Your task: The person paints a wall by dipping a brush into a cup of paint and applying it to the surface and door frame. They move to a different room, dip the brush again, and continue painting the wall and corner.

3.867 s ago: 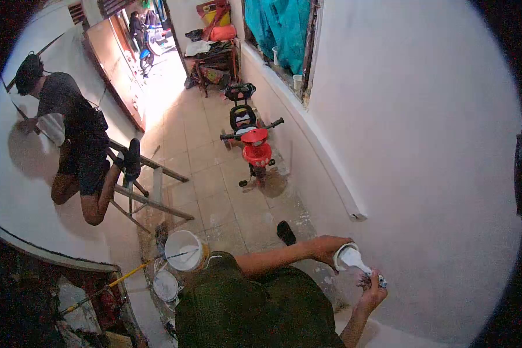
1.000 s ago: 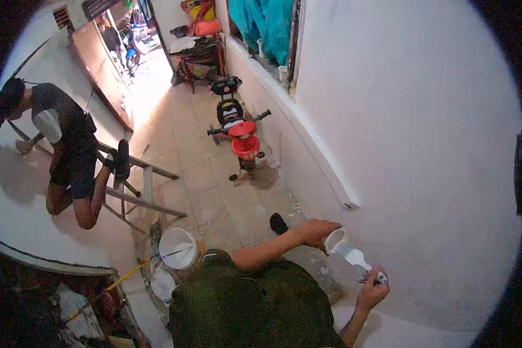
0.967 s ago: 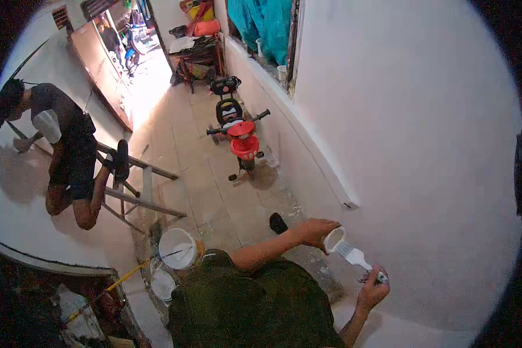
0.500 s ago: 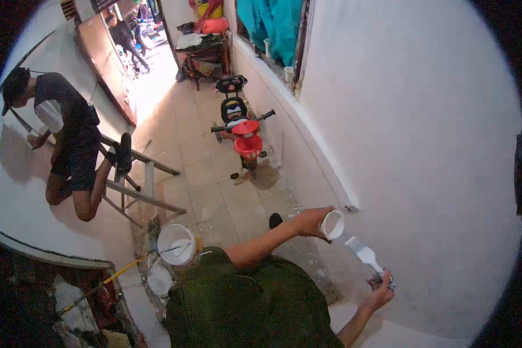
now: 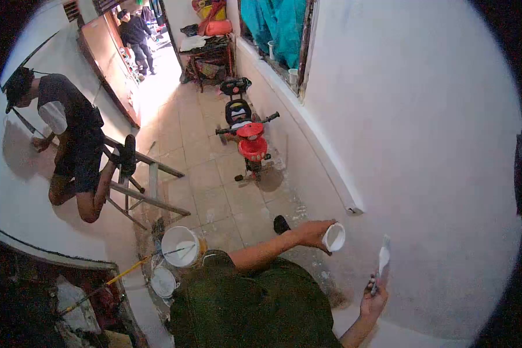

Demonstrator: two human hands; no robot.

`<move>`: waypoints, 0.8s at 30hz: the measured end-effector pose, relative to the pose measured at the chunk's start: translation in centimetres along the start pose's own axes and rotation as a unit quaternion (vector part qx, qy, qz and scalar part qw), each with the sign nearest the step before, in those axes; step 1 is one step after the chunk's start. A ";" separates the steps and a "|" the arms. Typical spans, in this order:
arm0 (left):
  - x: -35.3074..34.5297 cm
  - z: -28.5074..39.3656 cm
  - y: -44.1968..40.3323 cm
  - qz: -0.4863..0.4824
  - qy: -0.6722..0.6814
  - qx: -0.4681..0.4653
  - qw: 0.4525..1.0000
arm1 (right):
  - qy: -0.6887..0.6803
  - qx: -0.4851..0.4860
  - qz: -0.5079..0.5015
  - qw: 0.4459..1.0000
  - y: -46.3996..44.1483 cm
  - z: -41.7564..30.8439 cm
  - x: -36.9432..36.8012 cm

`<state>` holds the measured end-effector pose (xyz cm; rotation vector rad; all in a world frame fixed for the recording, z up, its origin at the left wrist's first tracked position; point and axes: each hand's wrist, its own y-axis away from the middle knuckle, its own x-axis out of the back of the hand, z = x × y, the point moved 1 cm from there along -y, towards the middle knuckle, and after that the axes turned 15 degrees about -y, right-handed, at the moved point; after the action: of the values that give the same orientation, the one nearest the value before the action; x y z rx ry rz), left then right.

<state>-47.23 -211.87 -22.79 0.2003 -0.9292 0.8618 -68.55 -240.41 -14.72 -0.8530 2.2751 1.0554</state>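
Note:
My left hand [image 5: 317, 235] is wrapped round a small white cup [image 5: 334, 238], whose open top faces up toward the camera. Lower right, my right hand [image 5: 374, 298] grips the handle of a paintbrush [image 5: 384, 258]. The brush is upright beside the pale wall [image 5: 429, 174], apart from the cup, with its bristles upward. Whether the bristles touch the wall, I cannot tell. A white bucket [image 5: 180, 246] with pale contents and a thin stick in it stands left of my body, near a round white lid [image 5: 163, 282].
A co-worker [image 5: 78, 133] kneels on a wooden ladder [image 5: 153, 180] at the left wall. A red and black tricycle [image 5: 251, 139] stands mid-floor. Another person [image 5: 136, 40] is in the doorway. A yellow pole [image 5: 130, 272] slants beside the bucket. A ledge [image 5: 330, 168] runs along the right wall.
The brush has left the cup's mouth, moved right and turned upright in my right hand. The cup remains in my left hand. The person at the doorway has come further into view.

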 end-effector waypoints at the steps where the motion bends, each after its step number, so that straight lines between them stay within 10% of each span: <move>1: 0.9 0.9 -0.5 -0.068 0.018 0.012 0.997 | -0.036 -0.038 0.006 0.999 -0.3 0.5 0.4; 14: -0.4 2.3 0.1 -0.130 0.028 -0.009 0.991 | 0.014 0.014 0.125 0.992 -13.6 0.1 8.8; 24: -1.2 0.8 1.3 -0.153 0.044 -0.026 0.987 | 0.203 0.381 0.180 0.884 -2.5 -11.3 -5.6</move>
<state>-48.97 -212.07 -23.50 0.2491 -0.8115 0.5579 -64.79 -248.81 -5.80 -0.3310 2.9313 0.0141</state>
